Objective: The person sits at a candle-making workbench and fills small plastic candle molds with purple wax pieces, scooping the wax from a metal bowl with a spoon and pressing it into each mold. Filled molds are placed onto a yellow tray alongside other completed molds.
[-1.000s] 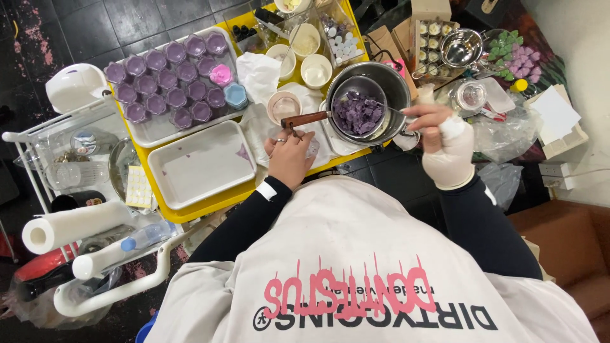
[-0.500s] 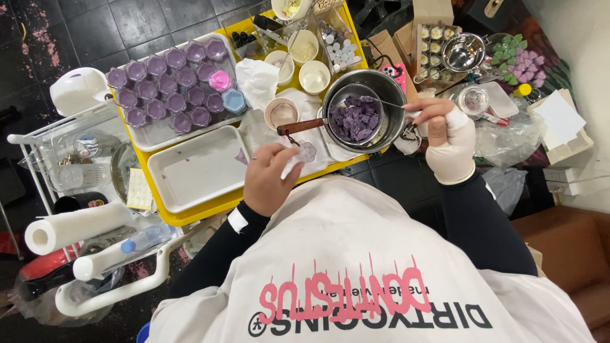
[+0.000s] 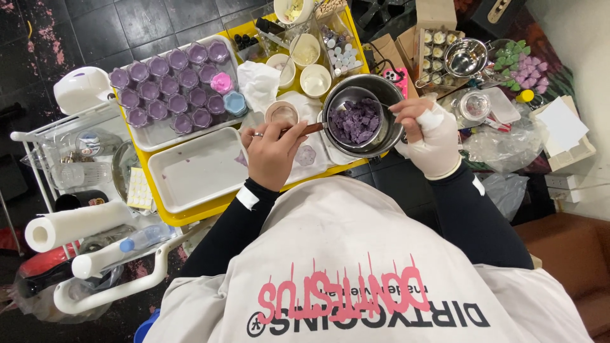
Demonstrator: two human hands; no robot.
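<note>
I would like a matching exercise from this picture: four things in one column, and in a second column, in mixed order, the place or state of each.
Things:
1. small metal pan with a brown wooden handle
2. empty white rectangular tray
3. white paper towel roll
4. pink flower-shaped mould

Places or states:
A. lying on its side on the white rack, far from the hands
B. among the purple moulds in the upper tray
C. holds purple chunks, handle in the left hand
D. on the yellow tray, just beside the left hand

Pairs: 1-C, 2-D, 3-A, 4-B
</note>
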